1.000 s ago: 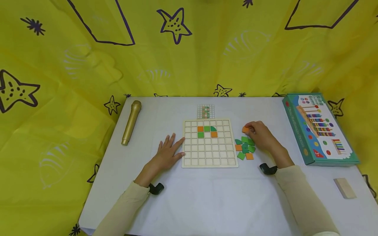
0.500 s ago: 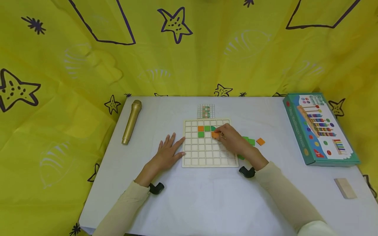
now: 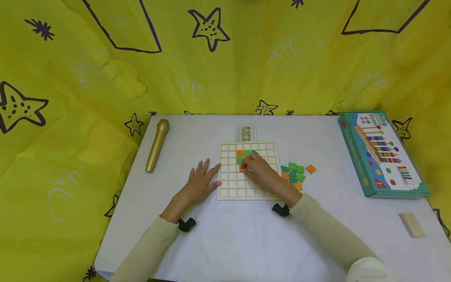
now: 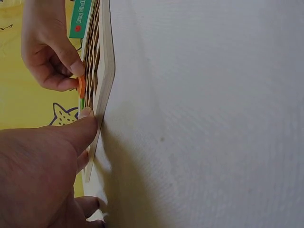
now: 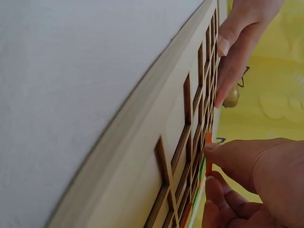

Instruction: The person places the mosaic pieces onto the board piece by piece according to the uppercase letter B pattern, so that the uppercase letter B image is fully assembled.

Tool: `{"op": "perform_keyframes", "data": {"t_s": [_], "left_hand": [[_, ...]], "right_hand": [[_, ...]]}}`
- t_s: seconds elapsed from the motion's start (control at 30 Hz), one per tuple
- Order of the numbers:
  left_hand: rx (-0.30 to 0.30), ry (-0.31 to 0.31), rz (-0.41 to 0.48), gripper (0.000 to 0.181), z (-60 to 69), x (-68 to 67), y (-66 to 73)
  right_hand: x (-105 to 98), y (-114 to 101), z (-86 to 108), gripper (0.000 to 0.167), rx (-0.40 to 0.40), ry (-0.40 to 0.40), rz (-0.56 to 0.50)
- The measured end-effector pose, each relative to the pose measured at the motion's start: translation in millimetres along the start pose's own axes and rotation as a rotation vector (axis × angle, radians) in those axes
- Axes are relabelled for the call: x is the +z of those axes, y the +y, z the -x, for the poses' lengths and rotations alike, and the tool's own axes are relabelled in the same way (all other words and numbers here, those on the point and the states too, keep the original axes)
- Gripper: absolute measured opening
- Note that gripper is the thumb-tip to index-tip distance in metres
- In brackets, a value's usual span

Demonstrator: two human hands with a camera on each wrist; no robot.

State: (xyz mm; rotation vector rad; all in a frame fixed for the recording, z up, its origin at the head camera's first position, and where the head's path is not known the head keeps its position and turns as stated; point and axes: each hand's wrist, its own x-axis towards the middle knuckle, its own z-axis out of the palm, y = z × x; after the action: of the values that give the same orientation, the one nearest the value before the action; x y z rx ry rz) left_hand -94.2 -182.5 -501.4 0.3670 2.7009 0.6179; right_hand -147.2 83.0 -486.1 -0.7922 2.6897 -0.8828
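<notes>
Trainee: State of the hands, taking 12 o'clock as the far side?
Instructor: The right hand (image 3: 260,169) pinches an orange square tile (image 3: 242,168) between thumb and fingers, just off centre of the cream wooden grid board (image 3: 250,192), towards 10 o'clock. Whether the tile touches the cell beneath cannot be told.
Trainee: And the left hand (image 3: 200,185)?
Instructor: Fingers spread; index fingertip and thumb touch the board's edge at 9 o'clock.
Trainee: Adjacent items?
Instructor: A green square tile (image 3: 240,160) occupies a cell at 12 o'clock from the pinched tile. From the board, on the white worktop (image 3: 225,243): loose green and orange tiles (image 3: 293,173) at 3 o'clock; a small printed pattern card (image 3: 246,132) at 12; a gold cylindrical microphone (image 3: 157,147) between 9 and 10.
</notes>
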Motion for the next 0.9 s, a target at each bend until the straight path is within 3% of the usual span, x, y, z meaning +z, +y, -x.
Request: {"op": "perform_keyframes", "data": {"t_s": [0.37,0.67,0.9], "left_hand": [[0.001,-0.003,0.011,0.069,1.3,-1.0,-0.2],[-0.015,-0.014,0.010,0.070,-0.2,0.2,-1.1],[-0.021,-0.023,0.004,0.070,0.2,-1.0,-0.7]], "right_hand": [[6.8,-6.4,-1.5,0.010,-0.029,-0.041,0.001],[2.4,-2.7,-2.6,0.013,-0.019,0.015,0.026],[4.7,-4.0,-3.0,0.008,-0.093,0.041,0.030]]}}
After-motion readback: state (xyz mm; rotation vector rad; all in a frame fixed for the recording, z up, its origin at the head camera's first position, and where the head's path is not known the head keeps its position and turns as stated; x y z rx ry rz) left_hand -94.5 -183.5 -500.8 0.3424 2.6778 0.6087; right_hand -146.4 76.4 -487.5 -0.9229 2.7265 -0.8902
